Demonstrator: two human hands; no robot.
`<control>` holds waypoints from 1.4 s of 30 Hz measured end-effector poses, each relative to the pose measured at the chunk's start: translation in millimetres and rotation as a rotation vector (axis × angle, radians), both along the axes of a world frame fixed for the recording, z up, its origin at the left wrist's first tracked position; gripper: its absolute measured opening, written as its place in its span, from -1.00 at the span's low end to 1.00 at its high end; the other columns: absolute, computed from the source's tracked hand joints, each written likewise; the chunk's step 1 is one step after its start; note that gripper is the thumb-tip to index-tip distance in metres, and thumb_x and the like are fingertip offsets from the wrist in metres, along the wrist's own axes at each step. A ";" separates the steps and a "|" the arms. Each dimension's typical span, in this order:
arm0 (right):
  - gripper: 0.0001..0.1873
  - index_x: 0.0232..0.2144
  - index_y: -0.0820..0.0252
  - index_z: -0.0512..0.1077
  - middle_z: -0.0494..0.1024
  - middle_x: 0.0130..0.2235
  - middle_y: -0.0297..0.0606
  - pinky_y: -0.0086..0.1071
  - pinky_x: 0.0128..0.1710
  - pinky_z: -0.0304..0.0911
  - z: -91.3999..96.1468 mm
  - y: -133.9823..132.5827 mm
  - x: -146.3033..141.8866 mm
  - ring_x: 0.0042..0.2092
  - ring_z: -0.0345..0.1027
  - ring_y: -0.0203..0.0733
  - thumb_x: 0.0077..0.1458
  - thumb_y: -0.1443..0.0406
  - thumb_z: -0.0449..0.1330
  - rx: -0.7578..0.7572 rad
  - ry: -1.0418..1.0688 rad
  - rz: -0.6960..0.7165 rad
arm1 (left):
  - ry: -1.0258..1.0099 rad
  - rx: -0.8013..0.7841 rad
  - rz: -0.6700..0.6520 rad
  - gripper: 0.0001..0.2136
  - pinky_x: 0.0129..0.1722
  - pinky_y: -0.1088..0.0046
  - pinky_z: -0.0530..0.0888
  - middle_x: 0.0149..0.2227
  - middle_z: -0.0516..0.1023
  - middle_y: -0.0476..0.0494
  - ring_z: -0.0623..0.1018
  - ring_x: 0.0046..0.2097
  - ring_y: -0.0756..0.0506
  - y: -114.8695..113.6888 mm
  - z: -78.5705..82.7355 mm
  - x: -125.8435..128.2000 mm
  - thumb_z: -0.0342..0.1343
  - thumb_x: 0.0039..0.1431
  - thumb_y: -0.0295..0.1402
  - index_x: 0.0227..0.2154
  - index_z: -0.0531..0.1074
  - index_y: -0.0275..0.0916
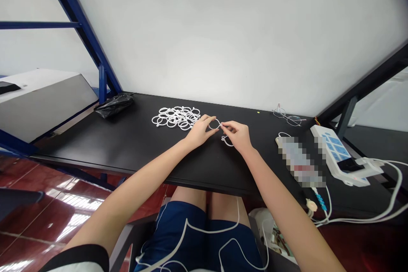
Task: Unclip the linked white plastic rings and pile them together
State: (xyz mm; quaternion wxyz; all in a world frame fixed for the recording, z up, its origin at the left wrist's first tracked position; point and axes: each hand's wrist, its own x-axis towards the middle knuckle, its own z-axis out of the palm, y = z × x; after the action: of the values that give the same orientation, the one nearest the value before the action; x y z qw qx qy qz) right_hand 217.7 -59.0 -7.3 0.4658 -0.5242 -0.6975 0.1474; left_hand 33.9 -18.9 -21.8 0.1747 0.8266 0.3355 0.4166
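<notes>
Between my two hands is a thin white ring (214, 128), held a little above the black table. The fingers and thumb of my left hand (200, 131) curve around its left side. At its right side, my right hand (237, 134) pinches the ring near a small knob or joint. A second white ring (227, 141) lies just below my right hand and is partly hidden by it. Left of my left hand is a loose pile of white rings (175, 117), several of them overlapping, with small knobs on their edges.
A black plastic bag (114, 105) lies at the table's back left. To the right are wire-framed glasses (288, 117), a blurred phone (299, 161) on a cable and a white power strip (338, 153). The black table (134, 144) meets a white wall. White cables cross my lap.
</notes>
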 end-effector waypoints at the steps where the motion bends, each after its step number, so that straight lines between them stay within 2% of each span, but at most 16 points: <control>1: -0.76 -0.33 0.15 0.60 0.63 -0.35 -0.22 -0.32 -0.46 0.34 -0.1 0.5 0.6 -0.44 0.47 -0.17 0.09 0.15 0.21 0.010 -0.007 0.007 | -0.004 0.004 0.011 -0.63 -0.17 0.34 0.49 -0.14 0.48 -0.18 0.48 -0.31 -0.04 0.7 0.8 -0.6 0.22 0.15 -0.33 0.02 0.40 -0.27; 4: -0.78 -0.33 0.14 0.60 0.64 -0.30 -0.21 -0.32 -0.43 0.34 0.1 0.8 1.1 -0.38 0.47 -0.16 0.09 0.18 0.21 0.038 -0.033 0.017 | -0.013 0.025 0.027 -0.62 -0.21 0.36 0.48 -0.23 0.51 -0.14 0.49 -0.31 -0.06 1.3 4.1 -2.4 0.29 0.08 -0.33 -0.03 0.44 -0.28; 7: -0.77 -0.31 0.14 0.61 0.64 -0.32 -0.21 -0.30 -0.40 0.35 -0.7 0.7 1.9 -0.41 0.47 -0.16 0.12 0.18 0.19 0.047 -0.059 0.003 | -0.010 0.046 0.025 -0.65 -0.20 0.37 0.48 -0.26 0.52 -0.13 0.50 -0.28 -0.07 0.3 7.0 -3.6 0.29 0.09 -0.34 -0.05 0.45 -0.28; 13: -0.77 -0.32 0.09 0.62 0.64 -0.37 -0.23 -0.27 -0.34 0.33 -2.4 1.1 6.7 -0.41 0.48 -0.12 0.14 0.15 0.19 0.043 -0.137 -0.045 | -0.003 0.069 0.019 -0.64 -0.17 0.35 0.49 -0.23 0.54 -0.16 0.54 -0.26 -0.09 -0.7 8.4 -4.2 0.27 0.11 -0.31 -0.03 0.46 -0.28; 19: -0.74 -0.30 0.08 0.61 0.64 -0.33 -0.23 -0.27 -0.29 0.34 -0.8 -0.3 10.3 -0.36 0.50 -0.12 0.17 0.14 0.15 0.037 -0.182 0.027 | 0.009 0.077 -0.011 -0.64 -0.14 0.32 0.49 -0.20 0.55 -0.20 0.56 -0.23 -0.11 1.9 5.8 -7.3 0.25 0.14 -0.24 -0.03 0.47 -0.28; 24: -0.71 -0.30 0.08 0.60 0.64 -0.32 -0.21 -0.24 -0.25 0.37 0.4 -1.2 11.3 -0.32 0.52 -0.07 0.19 0.10 0.13 0.026 -0.185 0.067 | 0.014 0.089 -0.041 -0.63 -0.11 0.30 0.49 -0.18 0.55 -0.21 0.56 -0.23 -0.11 4.3 3.9 -10.2 0.22 0.16 -0.18 -0.04 0.47 -0.26; 31: -0.70 -0.31 0.11 0.59 0.62 -0.36 -0.21 -0.23 -0.28 0.39 -0.5 -1.6 11.8 -0.37 0.53 -0.10 0.20 0.09 0.13 0.029 -0.166 0.100 | 0.051 0.084 -0.059 -0.63 -0.14 0.32 0.48 -0.19 0.55 -0.23 0.55 -0.25 -0.10 6.3 1.6 -11.4 0.19 0.18 -0.16 -0.05 0.47 -0.30; 42: -0.71 -0.32 0.11 0.57 0.63 -0.36 -0.22 -0.23 -0.25 0.42 -2.5 -2.0 9.6 -0.33 0.55 -0.08 0.20 0.09 0.13 0.026 -0.118 0.108 | 0.078 0.042 -0.063 -0.67 -0.18 0.35 0.47 -0.18 0.54 -0.21 0.54 -0.29 -0.08 5.0 4.7 -13.2 0.19 0.18 -0.15 -0.09 0.48 -0.27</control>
State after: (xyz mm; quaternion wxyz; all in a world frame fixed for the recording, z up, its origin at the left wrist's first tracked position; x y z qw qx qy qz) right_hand 227.3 -61.0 -9.9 0.4220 -0.4876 -0.7529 0.1318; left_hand 20.7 -13.9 -17.1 0.1571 0.8558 0.3071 0.3854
